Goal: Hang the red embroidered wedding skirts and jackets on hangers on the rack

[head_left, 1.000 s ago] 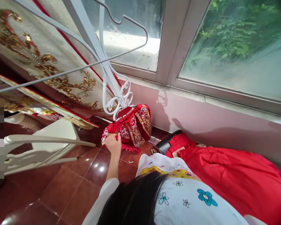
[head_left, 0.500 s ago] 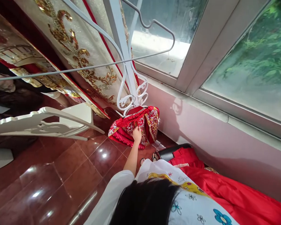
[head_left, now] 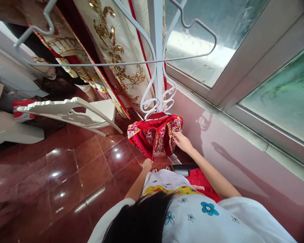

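A red skirt (head_left: 159, 141) with gold and white embroidered panels hangs low from a hanger (head_left: 147, 116) on the white metal stand. My left hand (head_left: 147, 164) is closed on the skirt's lower hem, on the near side. At the skirt's right edge, the fingertips of my right hand (head_left: 182, 141) pinch an embroidered panel. Red pleated cloth shows on the skirt's left side.
The white scrollwork stand (head_left: 159, 44) rises ahead, with a bare hanger wire (head_left: 111, 64) across it. Long gold-embroidered garments (head_left: 116, 47) hang behind. A white chair (head_left: 101, 109) stands left, a window (head_left: 192, 50) right. Red cloth (head_left: 199, 179) lies beside me.
My left hand has gone from the skirt's middle down to its hem. My right hand has come into view and reached the skirt's right edge. The view has turned left.
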A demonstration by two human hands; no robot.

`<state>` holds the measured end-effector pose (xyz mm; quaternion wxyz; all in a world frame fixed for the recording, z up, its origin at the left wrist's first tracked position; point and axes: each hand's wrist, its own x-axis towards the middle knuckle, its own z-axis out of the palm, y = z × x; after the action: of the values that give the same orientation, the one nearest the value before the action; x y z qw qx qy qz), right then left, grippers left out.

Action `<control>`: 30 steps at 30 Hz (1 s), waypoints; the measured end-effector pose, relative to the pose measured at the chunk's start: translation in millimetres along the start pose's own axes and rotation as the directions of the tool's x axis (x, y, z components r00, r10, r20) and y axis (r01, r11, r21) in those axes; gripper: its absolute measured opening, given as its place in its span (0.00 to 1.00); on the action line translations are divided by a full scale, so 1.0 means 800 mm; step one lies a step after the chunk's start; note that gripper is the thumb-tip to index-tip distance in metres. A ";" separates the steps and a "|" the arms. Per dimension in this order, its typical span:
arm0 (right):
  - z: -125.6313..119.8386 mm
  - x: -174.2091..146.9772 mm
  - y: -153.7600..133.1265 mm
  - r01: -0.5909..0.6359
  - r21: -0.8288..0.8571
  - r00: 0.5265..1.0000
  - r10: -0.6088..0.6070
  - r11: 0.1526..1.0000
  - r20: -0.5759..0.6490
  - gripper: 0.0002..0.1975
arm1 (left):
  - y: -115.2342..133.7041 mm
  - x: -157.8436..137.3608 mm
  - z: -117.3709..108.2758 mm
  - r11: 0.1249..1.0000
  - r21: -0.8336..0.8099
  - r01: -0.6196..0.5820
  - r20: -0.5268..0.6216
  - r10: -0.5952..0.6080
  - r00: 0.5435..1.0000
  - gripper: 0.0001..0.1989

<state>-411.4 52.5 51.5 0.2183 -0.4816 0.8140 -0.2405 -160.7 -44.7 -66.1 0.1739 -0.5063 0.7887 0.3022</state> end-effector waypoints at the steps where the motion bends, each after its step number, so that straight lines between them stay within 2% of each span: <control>1: 0.007 0.021 -0.012 0.096 -0.038 0.995 -0.095 0.995 0.040 0.22 | 0.013 0.005 -0.013 0.999 -0.008 -0.053 -0.068 0.052 0.996 0.15; 3: 0.020 0.065 -0.031 0.234 -0.087 0.968 -0.224 0.968 0.109 0.26 | 0.044 0.016 -0.044 0.984 -0.006 -0.181 -0.234 0.174 0.956 0.17; 6: 0.036 0.114 -0.044 0.312 -0.137 0.945 -0.291 0.940 0.149 0.27 | 0.092 0.039 -0.095 0.925 0.062 -0.374 -0.431 0.363 0.826 0.23; 8: 0.041 0.128 -0.041 0.322 -0.162 0.942 -0.298 0.933 0.156 0.24 | 0.115 0.055 -0.122 0.880 0.122 -0.460 -0.479 0.458 0.749 0.24; 11: 0.043 0.126 -0.029 0.337 -0.172 0.937 -0.312 0.926 0.158 0.17 | 0.128 0.071 -0.141 0.833 0.183 -0.522 -0.477 0.540 0.694 0.18; 14: 0.037 0.116 -0.017 0.399 -0.139 0.909 -0.372 0.906 0.189 0.14 | 0.119 0.067 -0.142 0.788 0.221 -0.574 -0.434 0.607 0.666 0.12; 19: 0.017 0.104 -0.005 0.513 -0.043 0.831 -0.483 0.858 0.277 0.17 | 0.089 0.037 -0.145 0.723 0.273 -0.634 -0.339 0.690 0.640 0.06; 22: 0.000 0.086 -0.004 0.549 0.014 0.783 -0.520 0.836 0.340 0.12 | 0.069 0.022 -0.155 0.679 0.322 -0.660 -0.257 0.734 0.629 0.06; 25: -0.007 0.051 -0.007 0.580 0.027 0.740 -0.541 0.814 0.400 0.06 | 0.046 0.011 -0.157 0.637 0.369 -0.676 -0.169 0.762 0.625 0.07; 27: 0.002 0.022 -0.010 0.597 -0.027 0.707 -0.509 0.802 0.491 0.09 | 0.034 0.005 -0.149 0.625 0.417 -0.660 -0.086 0.750 0.656 0.09; 30: 0.037 -0.013 -0.005 0.537 -0.148 0.689 -0.331 0.830 0.645 0.15 | 0.022 -0.001 -0.127 0.598 0.474 -0.646 0.069 0.706 0.705 0.10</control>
<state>-386.4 54.8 31.7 0.3148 -0.7420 0.5917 0.0150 -173.2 -105.4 16.5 0.1117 -0.1300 0.9785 0.1151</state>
